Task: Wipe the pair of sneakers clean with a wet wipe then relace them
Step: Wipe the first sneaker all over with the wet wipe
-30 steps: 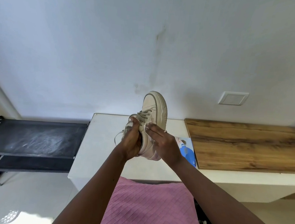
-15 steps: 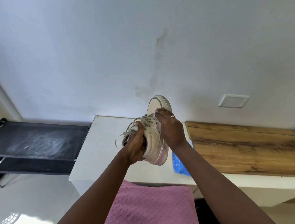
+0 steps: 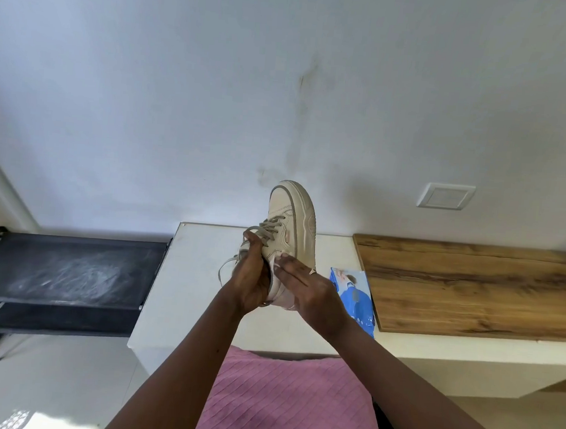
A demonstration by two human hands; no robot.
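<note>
One beige sneaker (image 3: 295,215) is held up above the white table (image 3: 191,281), toe pointing up and thick sole facing right. Its grey laces (image 3: 269,227) are threaded, with a loose end hanging on the left. My left hand (image 3: 251,281) grips the shoe at its opening, thumb on the lace area. My right hand (image 3: 306,284) lies with straight fingers pressed flat on the shoe's side near the heel; a bit of white wipe (image 3: 282,256) shows at the fingertips. No second sneaker is in view.
A blue pack of wipes (image 3: 358,299) lies on the table just right of my hands. A wooden top (image 3: 472,286) extends to the right, and a black shelf (image 3: 67,265) stands to the left. Pink fabric (image 3: 287,404) covers my lap below.
My right hand has slid from the toe area down the shoe's side to near the heel. The blue pack is uncovered again. My left hand keeps its grip.
</note>
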